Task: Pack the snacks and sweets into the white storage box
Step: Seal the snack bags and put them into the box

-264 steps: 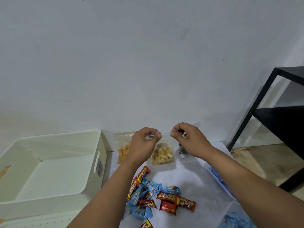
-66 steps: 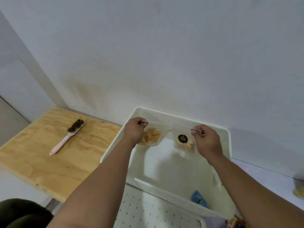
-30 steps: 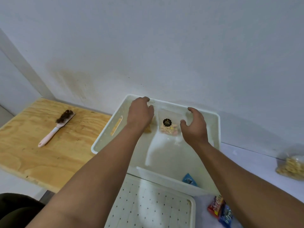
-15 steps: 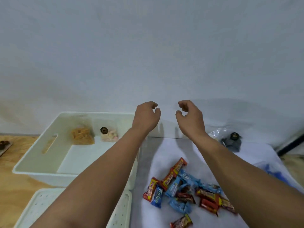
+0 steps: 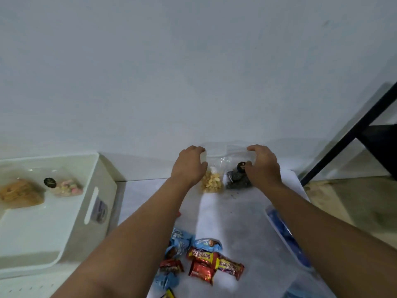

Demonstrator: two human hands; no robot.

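From the head camera, you reach both arms forward to the far edge of a white table (image 5: 247, 222), against a pale wall (image 5: 193, 72). Your left hand (image 5: 190, 166) curls its fingers around the upper part of a clear bag of pale yellow snacks (image 5: 211, 182). Your right hand (image 5: 263, 165) is curled over a clear bag of dark snacks (image 5: 236, 180) bearing a black round sticker; whether the fingers actually pinch the plastic, you cannot tell from here. The two bags stand side by side, touching, just in front of the wall.

At the left sits the white storage box (image 5: 94, 190), with a slot handle in its near side wall. Inside it, against the far wall, lie a bag of orange sticks (image 5: 20, 193) and, just beside it, a bag of pastel sweets (image 5: 65, 187) with its own black sticker.

Nearer to you, between your forearms, a loose heap of wrapped candy bars (image 5: 202, 260) in red, yellow and blue lies on the table. A blue-filled clear packet (image 5: 285, 235) lies along the table's right edge, partly under your right forearm. A black metal shelf frame (image 5: 352, 134) stands at far right.
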